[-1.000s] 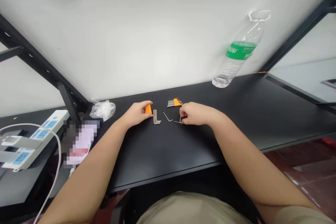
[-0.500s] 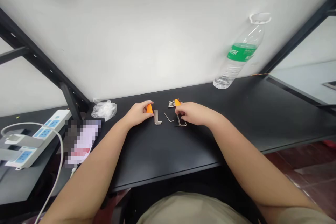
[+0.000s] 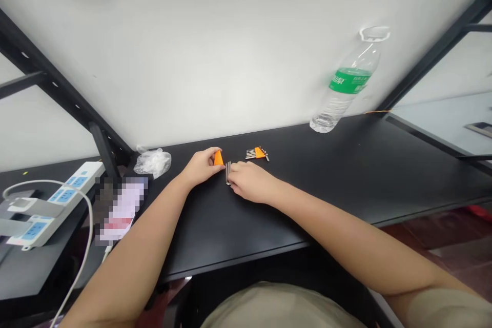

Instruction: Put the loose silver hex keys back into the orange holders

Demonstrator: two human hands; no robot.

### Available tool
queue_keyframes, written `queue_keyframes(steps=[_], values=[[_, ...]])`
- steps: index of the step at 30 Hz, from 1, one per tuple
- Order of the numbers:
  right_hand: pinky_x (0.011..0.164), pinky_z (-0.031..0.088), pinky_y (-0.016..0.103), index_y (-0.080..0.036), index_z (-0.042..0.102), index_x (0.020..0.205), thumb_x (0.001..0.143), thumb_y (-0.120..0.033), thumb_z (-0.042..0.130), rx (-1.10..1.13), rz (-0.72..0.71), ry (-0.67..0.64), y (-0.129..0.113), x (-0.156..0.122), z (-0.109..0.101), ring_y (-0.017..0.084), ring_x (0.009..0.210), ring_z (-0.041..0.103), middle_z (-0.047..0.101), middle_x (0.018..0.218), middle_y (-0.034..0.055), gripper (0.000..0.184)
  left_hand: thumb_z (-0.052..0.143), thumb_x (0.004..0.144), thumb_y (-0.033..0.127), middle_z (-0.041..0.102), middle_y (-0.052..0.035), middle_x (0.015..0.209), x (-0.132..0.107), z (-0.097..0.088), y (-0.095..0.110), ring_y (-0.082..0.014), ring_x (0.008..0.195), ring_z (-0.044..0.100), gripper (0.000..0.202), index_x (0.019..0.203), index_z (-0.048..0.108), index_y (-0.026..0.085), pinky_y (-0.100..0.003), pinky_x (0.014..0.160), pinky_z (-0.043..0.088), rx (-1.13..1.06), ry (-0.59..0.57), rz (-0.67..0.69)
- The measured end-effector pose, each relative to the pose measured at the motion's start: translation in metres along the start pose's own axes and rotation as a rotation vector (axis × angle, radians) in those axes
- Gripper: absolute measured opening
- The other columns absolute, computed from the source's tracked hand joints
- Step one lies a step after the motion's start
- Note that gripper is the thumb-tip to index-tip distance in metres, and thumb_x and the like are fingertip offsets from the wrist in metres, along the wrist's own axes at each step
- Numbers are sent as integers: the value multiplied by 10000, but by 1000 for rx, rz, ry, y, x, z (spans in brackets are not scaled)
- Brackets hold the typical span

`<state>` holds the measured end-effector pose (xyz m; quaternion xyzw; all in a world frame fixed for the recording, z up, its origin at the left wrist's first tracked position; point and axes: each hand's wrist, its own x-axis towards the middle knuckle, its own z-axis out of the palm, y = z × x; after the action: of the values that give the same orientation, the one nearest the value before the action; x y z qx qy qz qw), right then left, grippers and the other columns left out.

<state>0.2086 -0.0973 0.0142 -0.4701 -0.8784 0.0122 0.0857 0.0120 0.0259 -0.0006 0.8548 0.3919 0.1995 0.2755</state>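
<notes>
My left hand (image 3: pixel 202 166) is curled round a small orange holder (image 3: pixel 218 158) on the black desk (image 3: pixel 346 174). Just right of it, my right hand (image 3: pixel 249 184) lies over a few loose L-shaped hex keys (image 3: pixel 228 172), fingers bent down on them; only their left ends show. Whether it grips them is hidden. Farther back lies a second orange holder (image 3: pixel 258 153) with several hex keys stuck in it.
A clear water bottle (image 3: pixel 348 84) with a green label leans against the white wall at the back right. A crumpled plastic bag (image 3: pixel 152 162) lies left of my hands. White power strips (image 3: pixel 46 210) with a cable sit at far left.
My right hand moved left from beside the far holder to the hex keys next to my left hand, covering the loose keys that lay between. My left hand stayed put.
</notes>
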Motion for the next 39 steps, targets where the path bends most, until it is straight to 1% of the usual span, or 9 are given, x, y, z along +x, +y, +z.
queue_keyframes(steps=[3, 6, 9, 11, 13, 15, 28, 32, 39], values=[[866, 438, 390, -144, 703, 922, 916, -183, 572, -54, 18, 3, -6, 1, 3, 270, 969, 608, 666, 1000, 135, 137, 737, 783, 382, 645, 27, 769, -1, 0, 1, -141, 663, 591, 569, 1311, 622, 203, -271, 659, 474, 14, 16, 10], [777, 464, 352, -159, 663, 816, 838, -154, 608, 96, 72, 46, -1, -3, 0, 237, 873, 623, 669, 921, 107, 59, 729, 789, 375, 631, 39, 730, -3, 0, 1, -138, 645, 589, 522, 1275, 635, 210, -267, 648, 472, 20, 47, 41], [689, 488, 302, -186, 618, 781, 783, -189, 667, 522, 239, 165, 18, -7, -3, 181, 745, 629, 674, 833, 43, 49, 755, 771, 397, 633, 49, 708, -4, -1, 2, -134, 638, 597, 490, 1218, 656, 221, -265, 651, 474, 36, 86, 72], [682, 526, 305, -187, 621, 824, 821, -232, 661, 884, 351, 265, 34, -10, -4, 177, 731, 662, 701, 835, 42, 60, 764, 765, 418, 644, 46, 709, -5, -1, 4, -134, 632, 599, 497, 1210, 666, 221, -268, 659, 482, 53, 100, 94], [734, 571, 339, -178, 633, 849, 848, -285, 677, 1187, 375, 346, 48, -12, -4, 191, 772, 705, 738, 902, 68, 116, 763, 766, 430, 659, 39, 725, -5, 0, 7, -132, 627, 599, 506, 1214, 673, 214, -272, 668, 492, 68, 108, 121], [796, 593, 376, -167, 656, 858, 830, -323, 734, 1352, 356, 381, 56, -13, -4, 207, 813, 731, 757, 947, 89, 176, 757, 768, 433, 673, 31, 745, -5, 1, 10, -130, 625, 599, 498, 1206, 681, 207, -272, 674, 501, 77, 121, 149], [860, 616, 438, -144, 720, 880, 796, -336, 840, 1625, 262, 287, 54, -14, -5, 240, 869, 753, 767, 974, 111, 241, 752, 785, 401, 668, 30, 741, -8, 4, 19, -123, 607, 598, 457, 1193, 681, 207, -254, 637, 508, 88, 226, 194], [805, 629, 364, -142, 737, 891, 797, -317, 843, 1786, 283, 263, 59, -14, -8, 191, 811, 739, 763, 978, 99, 225, 747, 797, 396, 674, 23, 787, -10, 3, 23, -115, 614, 590, 425, 1173, 674, 212, -246, 642, 511, 80, 269, 236], [762, 618, 316, -132, 757, 905, 822, -322, 814, 1798, 269, 194, 65, -18, -10, 160, 744, 706, 744, 857, 77, 215, 747, 806, 427, 667, 26, 766, -10, 1, 26, -107, 592, 573, 401, 1136, 676, 210, -239, 631, 510, 70, 281, 228]])
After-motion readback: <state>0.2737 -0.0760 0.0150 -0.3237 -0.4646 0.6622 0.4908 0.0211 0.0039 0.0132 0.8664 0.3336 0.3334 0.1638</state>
